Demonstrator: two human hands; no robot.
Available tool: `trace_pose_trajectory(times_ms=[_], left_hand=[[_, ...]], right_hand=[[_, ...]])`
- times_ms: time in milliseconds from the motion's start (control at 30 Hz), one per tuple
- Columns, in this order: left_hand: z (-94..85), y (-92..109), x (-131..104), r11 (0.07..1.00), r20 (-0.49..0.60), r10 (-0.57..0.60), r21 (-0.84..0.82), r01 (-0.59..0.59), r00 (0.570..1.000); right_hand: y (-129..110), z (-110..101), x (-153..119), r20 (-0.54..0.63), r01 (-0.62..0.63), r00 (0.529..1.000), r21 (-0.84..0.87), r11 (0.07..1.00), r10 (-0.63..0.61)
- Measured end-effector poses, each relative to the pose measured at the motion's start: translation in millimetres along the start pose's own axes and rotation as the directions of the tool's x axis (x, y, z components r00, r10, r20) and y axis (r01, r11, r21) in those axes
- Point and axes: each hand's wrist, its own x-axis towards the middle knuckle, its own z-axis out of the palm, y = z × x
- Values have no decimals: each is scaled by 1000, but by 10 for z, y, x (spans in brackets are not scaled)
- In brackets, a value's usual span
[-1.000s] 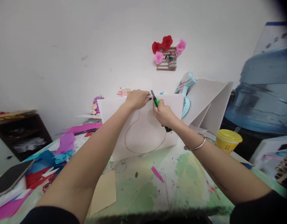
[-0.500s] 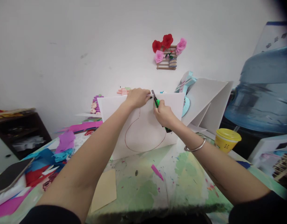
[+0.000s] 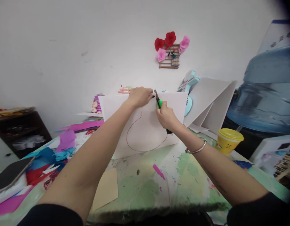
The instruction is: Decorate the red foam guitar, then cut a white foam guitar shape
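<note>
A white board (image 3: 147, 131) stands upright on the table, with a curved reddish-brown outline drawn on its face. My left hand (image 3: 141, 96) grips the board's top edge near the middle, fingers closed over it. Just right of it, my right hand (image 3: 167, 116) is wrapped round a green and black utility knife (image 3: 159, 101). The knife's blade points up and meets the board at its top edge, close to my left fingertips. How deep the blade sits in the board cannot be made out.
The paint-stained table (image 3: 145, 194) holds a tan sheet (image 3: 106, 188), a pink strip (image 3: 158, 171) and coloured scraps at left. Folded white boards (image 3: 211, 103) lean behind at right, near a yellow lidded tub (image 3: 229, 141) and a large water bottle (image 3: 267, 91).
The view has shifted slightly. Both hands keep their hold on the board and the knife, and the blade stays at the top edge.
</note>
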Motion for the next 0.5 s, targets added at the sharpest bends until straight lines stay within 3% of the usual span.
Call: trace_pose_trajectory(times_ms=[500], left_hand=[[-2,-12,15,1000,10,-4,-31,4,1000]], right_hand=[[28,58,-19,6,-9,1000,-5,1000,10]])
